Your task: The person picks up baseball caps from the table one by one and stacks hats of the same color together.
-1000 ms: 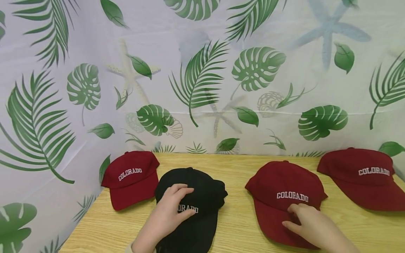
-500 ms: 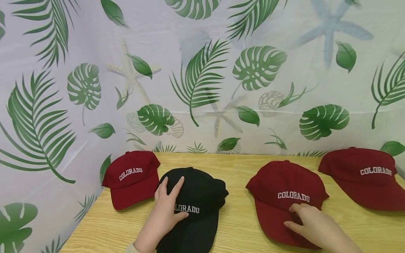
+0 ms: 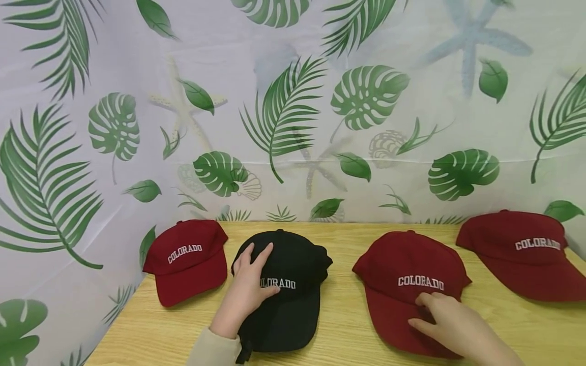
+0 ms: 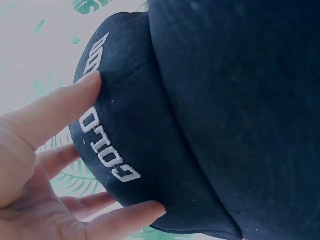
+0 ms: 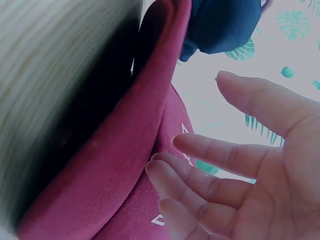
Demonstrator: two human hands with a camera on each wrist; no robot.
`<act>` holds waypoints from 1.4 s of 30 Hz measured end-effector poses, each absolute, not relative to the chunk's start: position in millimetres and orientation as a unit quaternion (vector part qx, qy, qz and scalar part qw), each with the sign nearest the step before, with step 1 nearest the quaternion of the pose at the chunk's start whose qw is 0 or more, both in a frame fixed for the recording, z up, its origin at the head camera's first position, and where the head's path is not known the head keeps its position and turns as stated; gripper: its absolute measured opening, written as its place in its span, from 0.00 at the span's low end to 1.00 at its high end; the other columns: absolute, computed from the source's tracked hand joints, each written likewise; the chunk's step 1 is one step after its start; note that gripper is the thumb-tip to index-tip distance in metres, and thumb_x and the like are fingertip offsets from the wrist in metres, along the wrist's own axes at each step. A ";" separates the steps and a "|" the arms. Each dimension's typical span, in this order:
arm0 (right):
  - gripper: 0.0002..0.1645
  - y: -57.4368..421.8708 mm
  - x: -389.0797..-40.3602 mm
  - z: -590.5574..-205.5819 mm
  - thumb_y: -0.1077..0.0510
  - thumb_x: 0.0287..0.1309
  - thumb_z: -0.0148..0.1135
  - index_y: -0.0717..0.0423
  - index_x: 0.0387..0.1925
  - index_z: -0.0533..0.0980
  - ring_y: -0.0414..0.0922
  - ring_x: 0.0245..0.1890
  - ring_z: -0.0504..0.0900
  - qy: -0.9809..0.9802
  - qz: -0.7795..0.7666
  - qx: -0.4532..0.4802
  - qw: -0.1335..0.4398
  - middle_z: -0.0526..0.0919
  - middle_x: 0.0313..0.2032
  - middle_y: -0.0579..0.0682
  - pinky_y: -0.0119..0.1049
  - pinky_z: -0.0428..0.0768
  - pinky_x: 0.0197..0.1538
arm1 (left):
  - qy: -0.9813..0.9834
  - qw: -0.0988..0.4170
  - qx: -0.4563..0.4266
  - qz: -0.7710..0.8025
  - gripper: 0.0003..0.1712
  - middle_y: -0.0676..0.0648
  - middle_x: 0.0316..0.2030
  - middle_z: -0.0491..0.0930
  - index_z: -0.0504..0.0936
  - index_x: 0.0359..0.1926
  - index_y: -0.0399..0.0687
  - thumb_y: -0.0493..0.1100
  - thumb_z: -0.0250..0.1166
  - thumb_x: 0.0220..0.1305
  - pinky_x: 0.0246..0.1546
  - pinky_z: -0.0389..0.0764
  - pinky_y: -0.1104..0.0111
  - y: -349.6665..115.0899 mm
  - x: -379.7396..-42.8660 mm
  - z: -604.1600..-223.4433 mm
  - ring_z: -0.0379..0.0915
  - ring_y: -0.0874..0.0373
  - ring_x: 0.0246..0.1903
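Note:
A black baseball cap (image 3: pixel 293 315) with white COLORADO lettering lies on the table, brim toward me. My left hand (image 3: pixel 249 290) rests on the left of its crown, fingers spread and fairly straight, thumb across the lettering. The left wrist view shows the thumb and fingertips against the cap's (image 4: pixel 210 100) crown. To the right lies a dark red COLORADO cap (image 3: pixel 407 259). My right hand (image 3: pixel 450 320) is at its front, over the brim; in the right wrist view its fingers are loosely bent near the brim (image 5: pixel 115 145), the thumb apart, gripping nothing.
Another dark red cap (image 3: pixel 189 264) sits at the left, close beside the black one. At the far right is a further dark red cap (image 3: pixel 522 254). All lie on a wood-grain table (image 3: pixel 339 305). A leaf-patterned curtain (image 3: pixel 293 101) hangs behind and at the left.
My left hand has spread over the black cap, which has slid away from me so that its whole brim shows. The right hand and the red caps have stayed about where they were.

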State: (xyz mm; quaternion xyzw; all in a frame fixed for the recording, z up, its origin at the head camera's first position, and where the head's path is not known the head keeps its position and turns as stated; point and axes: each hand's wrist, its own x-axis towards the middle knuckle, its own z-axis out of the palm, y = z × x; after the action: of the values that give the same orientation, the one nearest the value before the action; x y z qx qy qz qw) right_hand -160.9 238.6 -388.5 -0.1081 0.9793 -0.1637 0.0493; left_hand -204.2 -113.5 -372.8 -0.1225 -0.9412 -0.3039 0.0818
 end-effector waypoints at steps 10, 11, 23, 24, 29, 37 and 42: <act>0.21 234.9 -160.9 -384.8 0.49 0.41 0.68 0.60 0.33 0.75 0.43 0.30 0.75 0.979 -0.163 -0.116 0.036 0.76 0.28 0.47 0.41 0.75 0.34 | -0.943 0.089 -0.124 -0.294 0.44 0.35 0.62 0.49 0.60 0.63 0.49 0.39 0.70 0.44 0.45 0.69 0.50 -117.0 -217.3 -374.6 0.43 0.35 0.59; 0.21 235.3 -160.9 -384.8 0.49 0.41 0.68 0.60 0.33 0.75 0.43 0.30 0.75 0.979 -0.162 -0.118 0.034 0.76 0.28 0.47 0.41 0.75 0.34 | -0.944 0.088 -0.125 -0.294 0.44 0.35 0.62 0.49 0.60 0.64 0.49 0.39 0.70 0.45 0.45 0.69 0.50 -117.3 -217.4 -374.8 0.43 0.35 0.59; 0.18 257.2 -164.7 -380.6 0.52 0.42 0.67 0.60 0.32 0.74 0.43 0.26 0.74 0.981 -0.151 -0.116 -0.035 0.73 0.26 0.47 0.40 0.73 0.28 | -0.940 0.096 -0.185 -0.271 0.40 0.37 0.62 0.52 0.64 0.61 0.46 0.42 0.70 0.46 0.48 0.67 0.51 -109.7 -196.7 -361.2 0.47 0.39 0.60; 0.17 260.8 -165.1 -380.6 0.53 0.42 0.67 0.60 0.30 0.74 0.42 0.25 0.73 0.981 -0.147 -0.115 -0.042 0.72 0.25 0.47 0.39 0.72 0.26 | -0.939 0.096 -0.194 -0.268 0.39 0.37 0.62 0.53 0.64 0.61 0.46 0.42 0.69 0.47 0.48 0.67 0.52 -107.5 -193.4 -359.2 0.47 0.40 0.60; 0.17 282.1 -167.4 -379.6 0.55 0.43 0.66 0.62 0.31 0.74 0.44 0.25 0.73 0.982 -0.143 -0.105 -0.059 0.74 0.25 0.49 0.40 0.73 0.27 | -0.935 0.083 -0.236 -0.251 0.34 0.40 0.60 0.58 0.68 0.58 0.45 0.44 0.68 0.49 0.47 0.69 0.54 -95.4 -179.1 -353.1 0.53 0.44 0.58; 0.16 316.6 -162.3 -380.6 0.57 0.43 0.66 0.65 0.31 0.74 0.52 0.28 0.76 0.984 -0.128 -0.077 -0.096 0.77 0.28 0.56 0.47 0.74 0.28 | -0.936 0.038 -0.270 -0.221 0.27 0.45 0.54 0.68 0.72 0.53 0.45 0.46 0.66 0.51 0.51 0.66 0.61 -76.5 -164.3 -352.6 0.63 0.52 0.54; 0.17 330.2 -159.8 -381.2 0.59 0.43 0.65 0.69 0.31 0.73 0.52 0.26 0.75 0.986 -0.106 -0.067 -0.106 0.75 0.26 0.56 0.48 0.73 0.28 | -0.935 0.028 -0.289 -0.203 0.24 0.49 0.50 0.71 0.75 0.50 0.47 0.47 0.67 0.50 0.48 0.69 0.67 -68.3 -161.4 -355.9 0.65 0.56 0.51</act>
State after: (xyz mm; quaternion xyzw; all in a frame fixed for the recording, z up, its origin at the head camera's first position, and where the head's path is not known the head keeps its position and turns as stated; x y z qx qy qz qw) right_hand -159.8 330.2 -381.2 -0.0667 0.9864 -0.1064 -0.1057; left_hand -161.4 -68.3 -355.9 -0.2886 -0.9352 -0.2032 0.0284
